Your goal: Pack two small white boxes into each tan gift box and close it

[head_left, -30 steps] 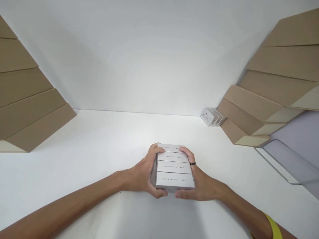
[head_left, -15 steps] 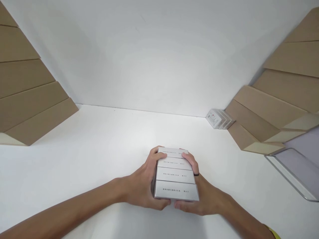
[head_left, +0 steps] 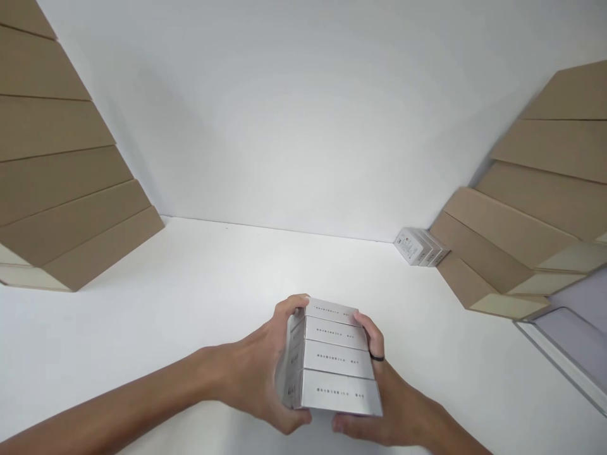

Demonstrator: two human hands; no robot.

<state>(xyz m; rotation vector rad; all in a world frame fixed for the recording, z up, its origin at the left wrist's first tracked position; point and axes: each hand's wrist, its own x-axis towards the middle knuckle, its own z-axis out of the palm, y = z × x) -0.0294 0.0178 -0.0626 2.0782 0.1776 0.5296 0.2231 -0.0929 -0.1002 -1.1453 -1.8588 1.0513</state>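
Several small white cartons (head_left: 337, 360) with grey print stand pressed together in a row, held between my two hands above the white table. My left hand (head_left: 258, 370) spans the row's left side, its index finger at the far end and its thumb at the near end. From the right, my right hand (head_left: 386, 392) grips the same row, with fingers at the far right corner and thumb under the near end. A dark band circles one right finger. The cartons' undersides are hidden.
Tan boxes (head_left: 61, 183) are stacked along the left side. More tan boxes (head_left: 531, 208) rise at the right, with a few white cartons (head_left: 420, 246) against them by the back wall. A clear-edged tray (head_left: 569, 354) lies at the right edge.
The view has tilted, so everything sits lower in it. The carton row has turned slightly, showing its left side, and my left palm and fingers have shifted outward along it.
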